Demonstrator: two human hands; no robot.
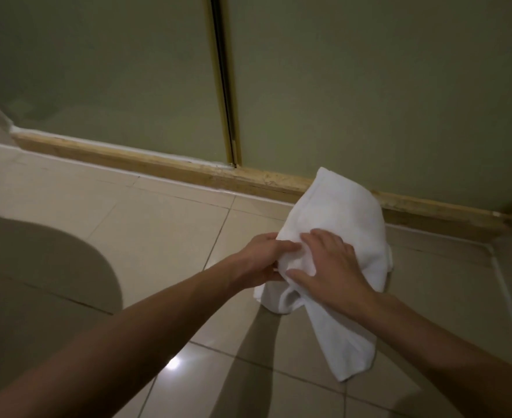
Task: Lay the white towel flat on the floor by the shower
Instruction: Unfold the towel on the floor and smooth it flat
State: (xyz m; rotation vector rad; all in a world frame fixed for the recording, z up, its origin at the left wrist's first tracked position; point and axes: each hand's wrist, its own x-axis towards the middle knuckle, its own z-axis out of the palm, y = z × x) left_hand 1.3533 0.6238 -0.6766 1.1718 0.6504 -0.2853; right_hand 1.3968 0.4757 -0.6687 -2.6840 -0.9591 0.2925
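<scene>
The white towel [336, 218] hangs bunched and folded above the tiled floor [164, 224], close to the shower's frosted glass door [369, 86]. My left hand [262, 257] grips the towel's left edge, fingers curled into the cloth. My right hand [330, 267] lies over the towel's middle with its thumb tucked round a fold. One end of the towel droops down toward me; the other rises toward the shower sill [158, 164].
A worn wooden sill runs along the base of the shower doors, with a brass door frame [227, 86] between the panes. A rounded pale fixture [37, 267] fills the left side. A raised white floor edge [505, 285] runs along the right.
</scene>
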